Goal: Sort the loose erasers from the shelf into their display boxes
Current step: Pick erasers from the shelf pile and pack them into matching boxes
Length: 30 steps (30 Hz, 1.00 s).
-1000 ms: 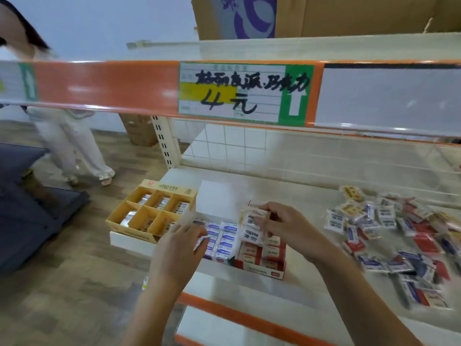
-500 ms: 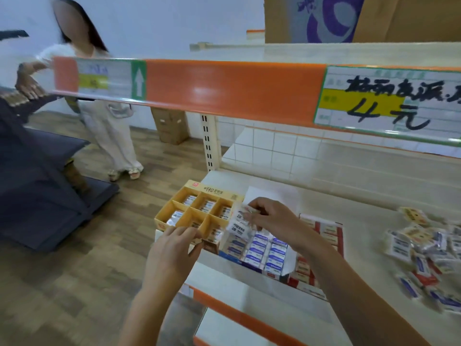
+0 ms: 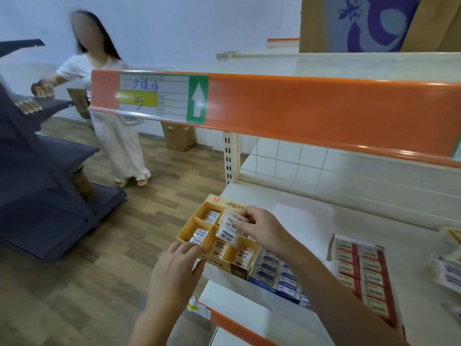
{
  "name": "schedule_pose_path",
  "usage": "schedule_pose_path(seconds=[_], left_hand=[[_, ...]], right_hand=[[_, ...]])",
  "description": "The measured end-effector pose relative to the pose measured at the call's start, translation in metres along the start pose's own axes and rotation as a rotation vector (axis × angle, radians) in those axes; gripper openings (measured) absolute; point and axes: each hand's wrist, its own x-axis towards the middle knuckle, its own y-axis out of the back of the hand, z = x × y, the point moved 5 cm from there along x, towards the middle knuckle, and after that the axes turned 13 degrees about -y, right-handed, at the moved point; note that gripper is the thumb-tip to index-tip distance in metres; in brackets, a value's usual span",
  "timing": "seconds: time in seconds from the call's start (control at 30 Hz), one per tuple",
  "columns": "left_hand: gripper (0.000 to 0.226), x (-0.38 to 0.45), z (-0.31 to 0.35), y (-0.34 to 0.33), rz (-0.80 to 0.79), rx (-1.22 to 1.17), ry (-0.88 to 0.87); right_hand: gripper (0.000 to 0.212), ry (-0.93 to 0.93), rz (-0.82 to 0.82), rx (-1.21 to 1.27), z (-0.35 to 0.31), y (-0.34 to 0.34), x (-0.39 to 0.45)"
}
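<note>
Bystander (image 3: 109,101) at far left, beside dark rack (image 3: 45,171). Left hand (image 3: 174,268) at near-left corner of yellow display box (image 3: 199,255); fingertips touch box rim, fingers loosely bent, grip cannot be determined. Right hand (image 3: 259,231) above yellow box, fingers and thumb pinching wrapped erasers (image 3: 228,229). Blue display box (image 3: 277,278) just right of yellow box, touching. Red display box (image 3: 361,270) further right. Loose erasers (image 3: 449,268) at far right edge of shelf (image 3: 299,221).
</note>
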Motion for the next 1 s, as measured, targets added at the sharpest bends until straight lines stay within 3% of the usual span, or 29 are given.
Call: schedule_pose_path(seconds=[0.3, 0.5, 0.63, 0.83, 1.0], left_hand=[[0.037, 0.0, -0.029, -0.005, 0.008, 0.017, 0.071], [0.024, 0.009, -0.037, -0.003, -0.023, -0.035, 0.002], [0.014, 0.01, -0.043, 0.0, -0.041, -0.056, 0.042], [0.026, 0.014, -0.043, -0.002, -0.112, -0.068, 0.074], [0.026, 0.016, -0.047, -0.004, -0.171, -0.052, 0.094]], right_hand=[[0.013, -0.068, 0.037, -0.116, -0.001, -0.033, 0.016], [0.013, -0.096, 0.133, -0.181, -0.002, -0.035, 0.021], [0.019, -0.109, 0.08, -0.31, -0.001, -0.047, 0.022], [0.021, -0.084, 0.124, -0.463, -0.001, -0.06, 0.022], [0.022, -0.018, 0.262, -0.675, -0.008, -0.061, 0.018]])
